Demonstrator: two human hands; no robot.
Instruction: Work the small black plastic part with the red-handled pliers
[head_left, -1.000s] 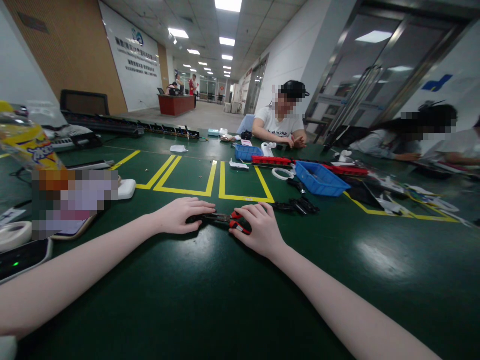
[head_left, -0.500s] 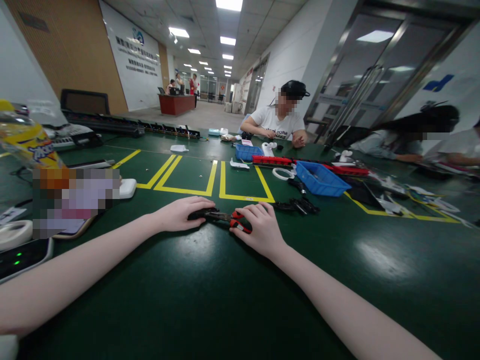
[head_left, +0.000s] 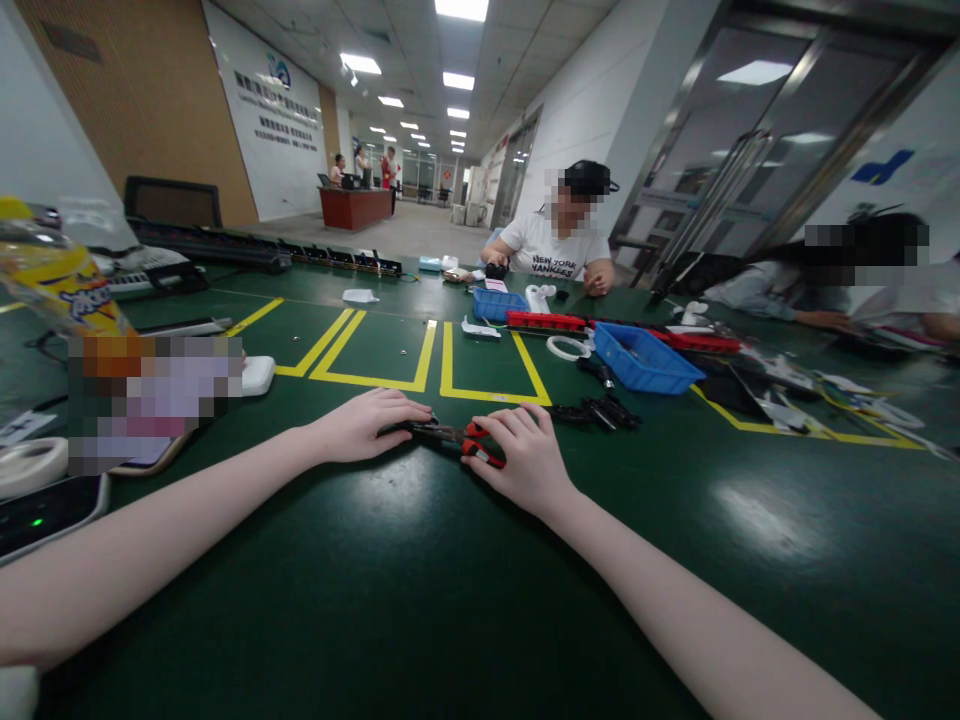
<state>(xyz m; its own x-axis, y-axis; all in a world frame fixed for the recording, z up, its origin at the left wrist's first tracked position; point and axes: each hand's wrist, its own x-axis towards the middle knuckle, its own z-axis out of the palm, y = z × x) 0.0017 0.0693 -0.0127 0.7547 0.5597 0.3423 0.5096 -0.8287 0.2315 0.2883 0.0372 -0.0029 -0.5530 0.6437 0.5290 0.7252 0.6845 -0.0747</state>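
My right hand (head_left: 531,455) grips red-handled pliers (head_left: 486,457), with its thumb and fingers on the handles. The jaws point left toward my left hand (head_left: 366,425). My left hand is closed on a small black part (head_left: 399,429), mostly covered by its fingers. The jaws reach this part, but I cannot tell whether they clamp it. Both hands are low over the green table (head_left: 450,580). Several black pieces (head_left: 600,411) lie beyond my right hand.
Yellow tape (head_left: 495,397) marks the table ahead. Blue bins (head_left: 646,360), a red strip (head_left: 547,320) and a white ring (head_left: 568,347) lie to the right. A bottle (head_left: 67,290), phone (head_left: 161,455) and white case (head_left: 258,376) are left. A co-worker (head_left: 555,240) sits opposite.
My left fingers have shifted slightly over the black part, so less of it shows. The pliers stay almost in place. The co-worker's hand opposite has moved left to a black object.
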